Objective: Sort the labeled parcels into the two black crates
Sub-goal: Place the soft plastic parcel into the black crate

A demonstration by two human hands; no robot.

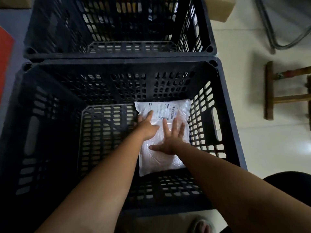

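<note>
Two black slatted crates stand one behind the other on the floor. In the near crate (225, 105) a white plastic parcel (161, 158) with a barcode label lies flat on the bottom, against the right wall. My left hand (148, 125) rests on the parcel's left edge, fingers stretched toward the label. My right hand (171, 137) lies flat on the parcel's middle with fingers spread. Neither hand is closed around it. The far crate (117, 54) shows no parcel on the part of its bottom that I can see.
Pale floor tiles lie to the right, with a wooden stool frame (269, 91) and grey metal tubing (272, 36). A cardboard box (220, 9) sits beyond the far crate's right corner. A red surface (5, 64) shows at the left edge. A slippered foot (200, 224) is below.
</note>
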